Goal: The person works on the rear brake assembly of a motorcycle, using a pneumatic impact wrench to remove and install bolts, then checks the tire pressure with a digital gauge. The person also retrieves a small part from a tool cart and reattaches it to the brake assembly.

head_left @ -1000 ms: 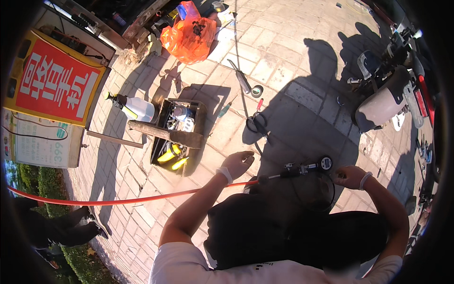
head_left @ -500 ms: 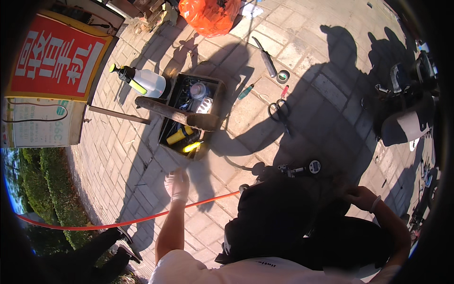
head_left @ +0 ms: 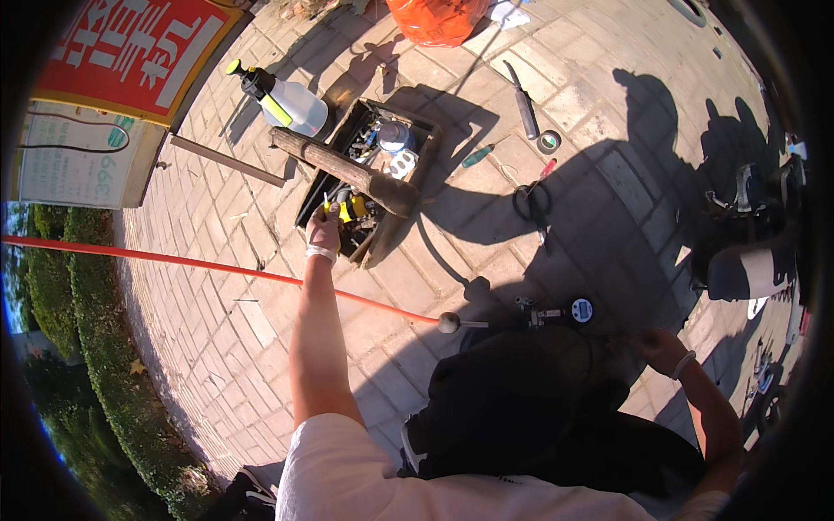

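My left hand (head_left: 323,230), with a pale band at the wrist, reaches to the near left side of an open toolbox (head_left: 375,250). Its fingers are curled beside a yellow tool (head_left: 352,208) in the box; whatever they may hold is too small to make out. A thick wooden handle (head_left: 334,165) crosses over the toolbox. My right hand (head_left: 662,352) is low on the right, in shadow beside dark clothing, its fingers hard to see. Between my arms lies a round digital gauge (head_left: 581,310) on a metal fitting. An orange-red hose (head_left: 373,305) passes beneath my left forearm.
A spray bottle (head_left: 295,108) stands behind the toolbox. Scissors (head_left: 532,204), a tape roll (head_left: 548,141), a green-handled screwdriver (head_left: 477,156) and a black-handled tool (head_left: 526,113) lie on the paving. An orange bag (head_left: 439,19) is at the far side, a sign board (head_left: 130,56) at left.
My left hand has moved forward from above the paving to the toolbox. The view has shifted, and the hose now runs higher on the left. My right hand stays about where it was.
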`<state>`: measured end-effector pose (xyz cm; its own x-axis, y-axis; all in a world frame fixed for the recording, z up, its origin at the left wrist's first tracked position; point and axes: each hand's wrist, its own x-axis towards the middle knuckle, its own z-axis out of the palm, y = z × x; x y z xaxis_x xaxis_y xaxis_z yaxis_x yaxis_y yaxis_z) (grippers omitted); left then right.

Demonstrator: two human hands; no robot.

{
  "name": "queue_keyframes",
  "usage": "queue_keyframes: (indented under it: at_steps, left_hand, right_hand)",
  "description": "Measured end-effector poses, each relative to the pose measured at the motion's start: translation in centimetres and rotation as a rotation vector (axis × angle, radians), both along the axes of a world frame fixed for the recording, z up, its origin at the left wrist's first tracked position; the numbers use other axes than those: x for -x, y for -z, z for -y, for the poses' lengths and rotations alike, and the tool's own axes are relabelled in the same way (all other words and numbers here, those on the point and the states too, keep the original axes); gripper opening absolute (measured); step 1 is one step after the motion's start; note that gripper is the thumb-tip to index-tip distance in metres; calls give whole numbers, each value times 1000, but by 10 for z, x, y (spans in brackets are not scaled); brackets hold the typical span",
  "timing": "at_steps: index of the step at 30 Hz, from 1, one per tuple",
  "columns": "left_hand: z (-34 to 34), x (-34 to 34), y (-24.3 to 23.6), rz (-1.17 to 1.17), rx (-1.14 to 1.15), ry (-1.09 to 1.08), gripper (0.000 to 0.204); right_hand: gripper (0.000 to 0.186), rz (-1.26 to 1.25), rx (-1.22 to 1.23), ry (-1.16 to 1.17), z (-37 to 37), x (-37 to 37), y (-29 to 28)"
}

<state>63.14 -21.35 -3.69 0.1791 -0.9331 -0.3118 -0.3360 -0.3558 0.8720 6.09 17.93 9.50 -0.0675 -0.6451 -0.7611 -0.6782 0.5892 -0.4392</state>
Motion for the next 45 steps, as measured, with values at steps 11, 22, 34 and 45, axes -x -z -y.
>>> queue_keyframes:
  at_steps: [11,22,34,45]
  left_hand:
    - [7,6,14,172,-39,367,41]
    - [-3,-29,44,415,158,-418,75]
    - [60,-47,-5,766,-153,113,65]
    - [-52,62,-19,499,334,103,20]
  right_hand:
    - [40,-171,16,-426,57,-14,9]
    - [44,-113,2,-392,59,-22,6]
    - [47,-190,-64,-495,46,-18,2]
    - [42,-134,-58,-595,63,-25,21]
